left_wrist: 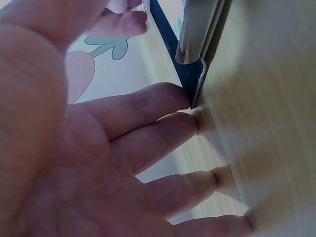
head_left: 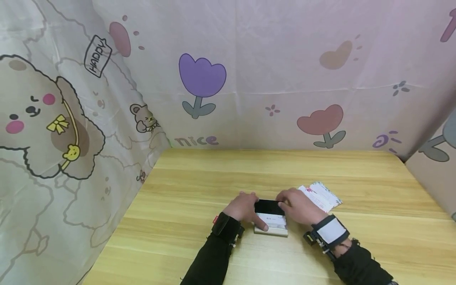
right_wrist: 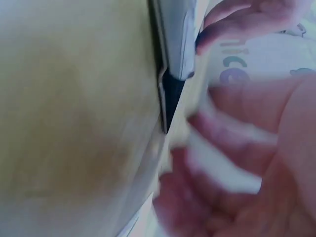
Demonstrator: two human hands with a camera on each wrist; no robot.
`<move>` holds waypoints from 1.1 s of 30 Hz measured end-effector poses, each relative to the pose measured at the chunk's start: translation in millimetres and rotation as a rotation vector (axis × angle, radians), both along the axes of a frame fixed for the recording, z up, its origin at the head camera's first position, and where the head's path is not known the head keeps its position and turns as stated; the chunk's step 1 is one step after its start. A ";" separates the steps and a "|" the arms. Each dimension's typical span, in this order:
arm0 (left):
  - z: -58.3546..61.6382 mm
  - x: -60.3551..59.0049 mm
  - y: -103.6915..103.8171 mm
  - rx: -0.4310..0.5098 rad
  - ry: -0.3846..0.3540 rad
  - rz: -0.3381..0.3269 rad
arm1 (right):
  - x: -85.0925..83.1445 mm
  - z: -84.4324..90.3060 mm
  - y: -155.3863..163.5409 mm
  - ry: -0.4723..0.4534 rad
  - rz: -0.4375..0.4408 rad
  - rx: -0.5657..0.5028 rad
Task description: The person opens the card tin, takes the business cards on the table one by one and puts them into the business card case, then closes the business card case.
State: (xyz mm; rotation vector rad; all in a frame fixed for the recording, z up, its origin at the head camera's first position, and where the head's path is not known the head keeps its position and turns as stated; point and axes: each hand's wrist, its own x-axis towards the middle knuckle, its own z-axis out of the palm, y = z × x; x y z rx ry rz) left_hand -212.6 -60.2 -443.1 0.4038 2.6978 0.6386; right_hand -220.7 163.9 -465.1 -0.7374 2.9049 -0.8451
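A silver card holder (head_left: 270,231) with a black back panel lies on the table between my hands, white printed cards (head_left: 272,220) behind its front lip. My left hand (head_left: 244,208) is at its left side, thumb on the front part. In the left wrist view its fingers are nearly straight, the index fingertip right at the holder's corner and the others down on the wood. My right hand (head_left: 297,206) is at the back right corner, fingers loosely bent; they are blurred in the right wrist view, beside the holder (right_wrist: 180,39), with nothing seen between them.
White cards (head_left: 322,196) with floral and patterned edges overlap just beyond my right hand. The wooden table (head_left: 178,233) reaches back to a printed cloth wall (head_left: 256,71), and another patterned curtain (head_left: 117,158) hangs along the left.
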 end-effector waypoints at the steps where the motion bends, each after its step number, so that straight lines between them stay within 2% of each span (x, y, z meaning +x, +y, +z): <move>1: -0.4 -0.1 -0.2 0.003 -0.001 0.000 | 0.3 -0.3 0.9 0.034 -0.053 0.028; 3: -0.3 -0.2 -0.5 0.009 -0.001 -0.001 | 1.4 -0.5 2.9 0.045 -0.169 0.069; 5: -0.5 0.3 -0.9 0.014 0.000 -0.004 | 3.1 -0.3 5.1 0.016 -0.269 0.106; 8: -0.2 1.1 -1.5 0.020 0.003 -0.006 | 4.0 0.6 7.7 -0.035 -0.355 0.152; 16: 0.9 1.1 -1.2 0.010 0.013 -0.003 | 1.2 0.2 9.0 0.022 -0.334 0.173; 21: 0.3 1.0 -1.1 0.003 0.014 -0.003 | -0.5 0.3 9.8 0.026 -0.349 0.184; 33: 1.6 1.1 0.4 0.001 0.007 0.004 | -1.6 0.6 11.6 0.117 -0.387 0.189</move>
